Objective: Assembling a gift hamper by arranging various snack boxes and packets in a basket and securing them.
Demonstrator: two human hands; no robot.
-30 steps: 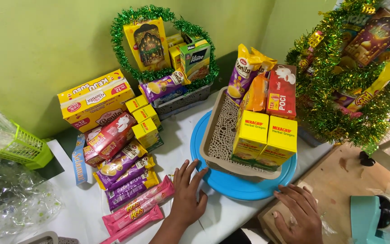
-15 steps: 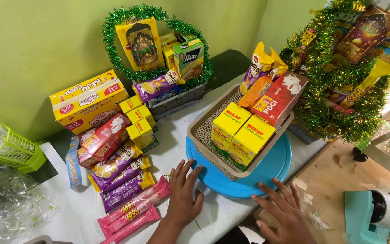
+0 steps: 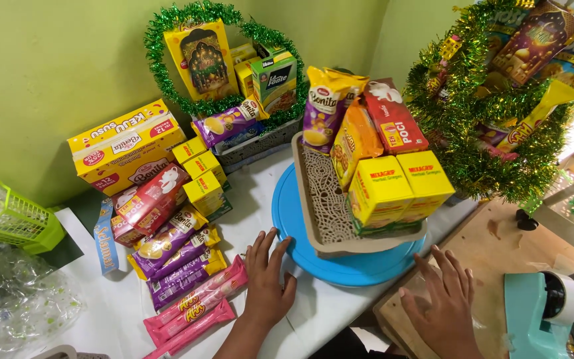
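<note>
A round blue plate (image 3: 350, 274) lies on the white table and carries a beige patterned tray (image 3: 327, 206). In the tray's right half stand two yellow boxes (image 3: 400, 186), a red box (image 3: 393, 119), a purple and yellow snack bag (image 3: 320, 110) and an orange packet (image 3: 353, 143). My left hand (image 3: 267, 282) lies flat with fingers spread, its fingertips at the plate's left rim. My right hand (image 3: 443, 306) rests open on a wooden board (image 3: 499, 259), just off the plate's front right rim. Neither hand holds anything.
At the left lie pink packets (image 3: 194, 309), purple packs (image 3: 174, 252), small yellow boxes (image 3: 200, 173) and a large yellow box (image 3: 124, 143). A tinsel-ringed basket (image 3: 224, 66) stands behind, a tinsel hamper (image 3: 493, 119) at the right. A teal tape dispenser (image 3: 543, 312), green basket (image 3: 14, 219) and clear plastic (image 3: 8, 306) flank me.
The beige tray with its goods sat skewed on the blue plate half a second ago and now sits squarer to me. My right hand has spread its fingers and shifted slightly right.
</note>
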